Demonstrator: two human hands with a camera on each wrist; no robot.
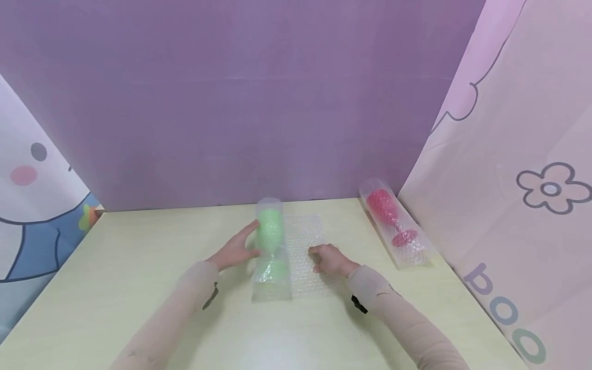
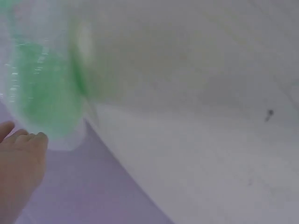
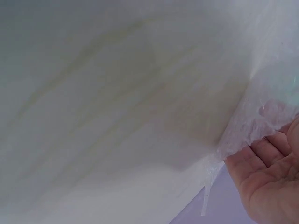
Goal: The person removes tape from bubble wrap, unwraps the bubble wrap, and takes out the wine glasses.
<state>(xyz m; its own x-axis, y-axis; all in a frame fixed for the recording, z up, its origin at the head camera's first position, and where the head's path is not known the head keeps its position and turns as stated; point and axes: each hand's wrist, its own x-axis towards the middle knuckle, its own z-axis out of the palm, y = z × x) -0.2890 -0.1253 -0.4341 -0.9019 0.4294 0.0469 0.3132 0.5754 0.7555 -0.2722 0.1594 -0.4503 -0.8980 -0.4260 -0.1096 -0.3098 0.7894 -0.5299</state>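
Observation:
A green goblet (image 1: 270,228) lies on its side inside bubble wrap (image 1: 302,231), its bowl toward the back wall. The loose part of the sheet spreads flat to its right. With thumb and fingers spread, my left hand (image 1: 236,250) touches the left side of the wrapped goblet; in the left wrist view its fingers (image 2: 35,140) are beside the green bowl. My right hand (image 1: 332,261) holds the right edge of the loose wrap. The right wrist view shows its curled fingers (image 3: 264,156) at that edge, the thumb partly cut off by the frame.
A red goblet (image 1: 383,205) in its own bubble wrap lies at the back right, close to the patterned right wall (image 1: 499,154). Behind the light wooden table (image 1: 152,246) stands a purple wall (image 1: 259,103). A printed cartoon panel (image 1: 32,205) borders the left.

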